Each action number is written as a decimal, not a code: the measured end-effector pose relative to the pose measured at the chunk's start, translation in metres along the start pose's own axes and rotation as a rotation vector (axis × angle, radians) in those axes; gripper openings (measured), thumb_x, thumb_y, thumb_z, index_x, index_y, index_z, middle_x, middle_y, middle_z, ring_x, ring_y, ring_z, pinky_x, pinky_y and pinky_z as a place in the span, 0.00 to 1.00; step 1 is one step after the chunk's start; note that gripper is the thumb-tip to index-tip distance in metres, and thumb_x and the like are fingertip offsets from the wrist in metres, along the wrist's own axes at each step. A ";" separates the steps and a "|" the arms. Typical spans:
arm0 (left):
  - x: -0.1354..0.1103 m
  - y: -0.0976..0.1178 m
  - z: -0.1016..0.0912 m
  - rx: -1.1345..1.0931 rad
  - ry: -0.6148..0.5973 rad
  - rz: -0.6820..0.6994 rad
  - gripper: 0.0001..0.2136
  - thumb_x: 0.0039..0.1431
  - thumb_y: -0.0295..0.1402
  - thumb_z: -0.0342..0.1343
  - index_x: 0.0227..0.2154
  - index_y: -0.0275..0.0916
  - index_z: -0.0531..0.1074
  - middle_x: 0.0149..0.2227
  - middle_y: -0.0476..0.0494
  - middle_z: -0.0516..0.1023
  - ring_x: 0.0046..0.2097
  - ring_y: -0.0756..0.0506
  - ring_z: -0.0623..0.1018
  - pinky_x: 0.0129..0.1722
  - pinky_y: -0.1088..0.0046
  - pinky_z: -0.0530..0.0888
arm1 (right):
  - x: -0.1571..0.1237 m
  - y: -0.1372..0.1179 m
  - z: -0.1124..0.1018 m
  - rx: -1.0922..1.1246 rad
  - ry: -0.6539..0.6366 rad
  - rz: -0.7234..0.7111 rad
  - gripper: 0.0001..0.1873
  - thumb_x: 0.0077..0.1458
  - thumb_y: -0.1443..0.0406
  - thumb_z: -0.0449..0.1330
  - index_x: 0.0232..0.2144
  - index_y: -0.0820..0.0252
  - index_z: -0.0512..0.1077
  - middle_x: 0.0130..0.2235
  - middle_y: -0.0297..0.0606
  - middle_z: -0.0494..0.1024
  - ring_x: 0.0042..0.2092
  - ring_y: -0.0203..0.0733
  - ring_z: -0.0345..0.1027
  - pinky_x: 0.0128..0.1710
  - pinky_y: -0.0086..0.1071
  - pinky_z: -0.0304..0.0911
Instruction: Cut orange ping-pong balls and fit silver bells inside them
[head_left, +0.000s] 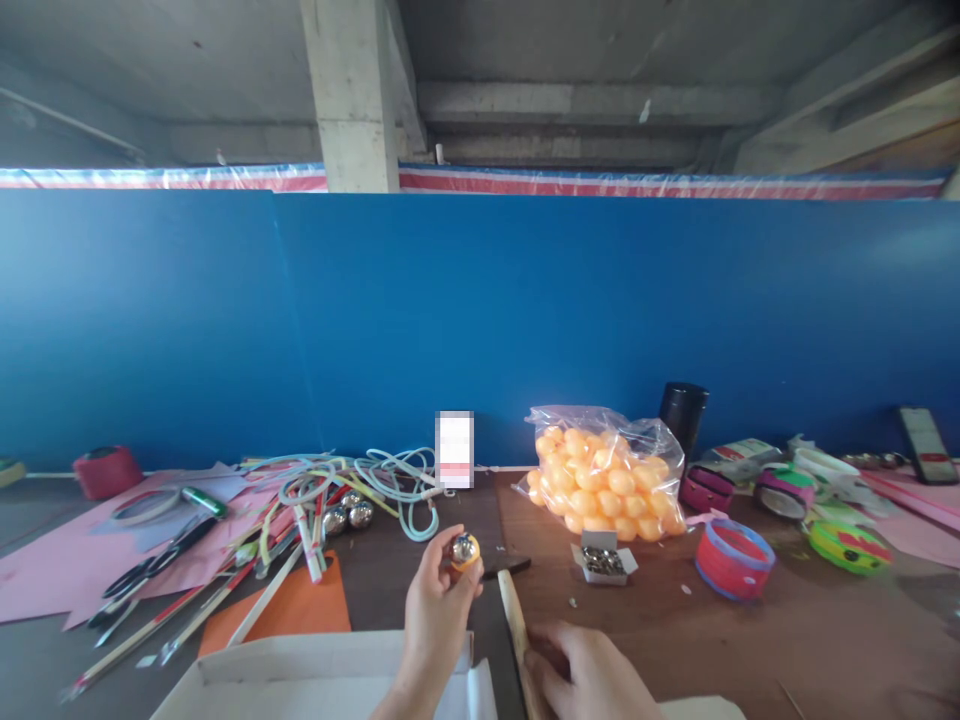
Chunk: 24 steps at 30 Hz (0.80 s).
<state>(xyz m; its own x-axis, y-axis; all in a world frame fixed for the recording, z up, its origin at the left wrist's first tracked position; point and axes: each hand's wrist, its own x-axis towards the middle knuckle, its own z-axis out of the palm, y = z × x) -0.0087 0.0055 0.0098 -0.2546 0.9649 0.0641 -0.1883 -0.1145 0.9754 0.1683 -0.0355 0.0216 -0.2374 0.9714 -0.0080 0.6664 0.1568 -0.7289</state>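
Silver ball pinched in left hand; right hand closed round hammer. Best: pinch steady, hammer clear of left hand.

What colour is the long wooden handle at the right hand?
The wooden handle is pale tan; it shows best in the head view.

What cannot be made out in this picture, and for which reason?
In the head view:
Held silver ball: underside hidden by the left hand.
Wooden handle at the right hand: near end cut by the bottom edge.
Shiny pieces in the small box: too small to identify.
Upright white item: pixelated.
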 end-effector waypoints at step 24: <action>0.000 -0.003 -0.001 0.059 0.005 0.019 0.25 0.43 0.40 0.62 0.45 0.38 0.67 0.37 0.42 0.77 0.33 0.44 0.78 0.31 0.69 0.75 | 0.035 0.056 -0.043 -0.307 0.513 0.116 0.14 0.56 0.61 0.50 0.40 0.47 0.73 0.45 0.34 0.74 0.40 0.43 0.73 0.34 0.31 0.63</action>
<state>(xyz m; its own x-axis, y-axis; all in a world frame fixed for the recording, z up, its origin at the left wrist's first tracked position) -0.0092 0.0060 0.0070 -0.2620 0.9616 0.0817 -0.1272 -0.1183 0.9848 0.2274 0.0150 0.0103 0.1693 0.9352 0.3110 0.8589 0.0147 -0.5119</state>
